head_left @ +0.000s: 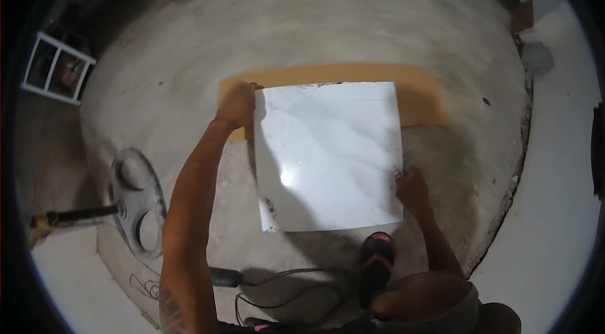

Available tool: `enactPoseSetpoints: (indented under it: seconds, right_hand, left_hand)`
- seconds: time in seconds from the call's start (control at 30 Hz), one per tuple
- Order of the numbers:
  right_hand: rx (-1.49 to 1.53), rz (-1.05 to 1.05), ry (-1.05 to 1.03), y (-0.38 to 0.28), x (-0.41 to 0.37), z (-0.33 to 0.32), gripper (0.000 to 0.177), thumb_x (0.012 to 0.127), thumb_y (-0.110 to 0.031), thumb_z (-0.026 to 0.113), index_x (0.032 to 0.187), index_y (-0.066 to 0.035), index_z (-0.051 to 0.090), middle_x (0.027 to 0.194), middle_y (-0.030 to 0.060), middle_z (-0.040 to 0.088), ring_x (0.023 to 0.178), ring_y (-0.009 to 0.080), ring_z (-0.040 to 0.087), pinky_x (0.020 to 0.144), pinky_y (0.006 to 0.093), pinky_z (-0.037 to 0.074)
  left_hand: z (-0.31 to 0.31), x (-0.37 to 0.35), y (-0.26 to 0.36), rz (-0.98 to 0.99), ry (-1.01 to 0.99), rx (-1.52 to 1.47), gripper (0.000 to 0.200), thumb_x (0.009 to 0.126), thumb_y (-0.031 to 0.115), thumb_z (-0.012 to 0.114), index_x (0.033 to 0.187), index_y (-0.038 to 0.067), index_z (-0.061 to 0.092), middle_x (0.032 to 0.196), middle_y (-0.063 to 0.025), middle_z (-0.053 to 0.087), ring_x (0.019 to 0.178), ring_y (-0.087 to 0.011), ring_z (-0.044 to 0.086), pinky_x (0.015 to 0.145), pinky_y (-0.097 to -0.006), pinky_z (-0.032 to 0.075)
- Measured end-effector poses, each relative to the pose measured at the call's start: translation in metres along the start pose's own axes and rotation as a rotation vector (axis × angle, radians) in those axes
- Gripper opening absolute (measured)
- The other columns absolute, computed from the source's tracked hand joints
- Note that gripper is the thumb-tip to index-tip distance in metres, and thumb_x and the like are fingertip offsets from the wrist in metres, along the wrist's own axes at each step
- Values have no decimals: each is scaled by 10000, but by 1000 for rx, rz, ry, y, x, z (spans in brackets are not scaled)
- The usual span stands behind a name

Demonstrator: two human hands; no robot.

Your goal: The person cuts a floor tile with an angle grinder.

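A white glossy square tile [328, 157], with dark smudges along its top edge and lower left corner, is held in front of me above the floor. My left hand [238, 106] is closed on the tile's upper left edge, its fingertips partly hidden. At the right edge, my right hand [413, 190] is closed on the tile, fingers curled at the rim. Behind the tile's upper part lies a flat tan sheet [419, 97], possibly cardboard, partly covered by it.
A grey plate with two round holes [140, 201] and a rod stands at left. Near my sandalled foot [378, 252] lie a dark cylindrical tool end [225, 277] and a looping black cable [296, 271]. A white frame [60, 68] stands far left; a wall [554, 176] runs along the right.
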State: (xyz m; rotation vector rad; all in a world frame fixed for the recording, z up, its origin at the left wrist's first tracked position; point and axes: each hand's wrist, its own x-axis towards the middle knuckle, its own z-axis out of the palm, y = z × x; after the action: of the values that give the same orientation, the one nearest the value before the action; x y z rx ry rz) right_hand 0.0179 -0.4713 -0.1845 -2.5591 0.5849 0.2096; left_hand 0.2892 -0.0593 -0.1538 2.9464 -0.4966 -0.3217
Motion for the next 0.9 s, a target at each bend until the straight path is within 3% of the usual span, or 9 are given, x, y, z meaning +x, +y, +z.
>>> enactPoseSetpoints:
  seconds: [0.07,0.27,0.3,0.4,0.6,0.8,0.9]
  right_hand:
    - [77,-8,10,1,-8,-4,390,913,-329,585,1032,41,564,1013,289,588,917,453,602,798,499,492]
    - [-65,-68,-16,30,-44,6,387,894,-310,620,1030,47,557,1046,278,576,971,448,579,812,512,473]
    - [-115,-102,-44,38,-49,11,391,894,-312,621,1032,48,556,1055,280,574,984,450,575,814,515,469]
    - [-132,91,-284,12,-66,-22,382,898,-307,620,1027,46,556,1065,277,586,998,447,580,840,510,465]
    - [57,225,-309,31,-77,-23,363,917,-317,607,1002,32,552,892,246,649,867,427,634,782,473,493]
    - [64,171,-279,33,-68,-15,338,921,-290,617,967,39,557,839,236,649,818,394,651,711,454,489]
    - [65,198,-289,31,-69,-18,303,912,-271,624,922,19,538,807,251,644,784,443,634,678,482,481]
  left_hand:
    - [6,28,11,30,27,-16,534,905,256,552,1381,52,423,1419,-194,401,1304,-352,417,1056,-449,398]
    - [14,78,77,178,14,-63,743,870,497,611,1426,58,388,1472,-164,359,1362,-315,360,1111,-460,315]
    - [17,81,83,178,22,-43,785,853,538,624,1428,60,387,1480,-155,352,1372,-307,348,1119,-469,297]
    - [28,87,79,108,-58,-27,931,781,688,617,1438,70,388,1472,-142,358,1366,-302,353,1122,-460,292]
    - [30,83,76,73,-59,-75,997,704,717,667,1423,75,414,1438,-128,378,1375,-292,324,1134,-466,258]
    - [27,76,77,25,-88,-47,1013,672,724,687,1419,93,423,1418,-123,399,1359,-301,347,1121,-495,267]
    - [25,67,78,-17,-80,-31,957,671,680,716,1389,105,454,1377,-103,429,1337,-290,365,1106,-503,264]
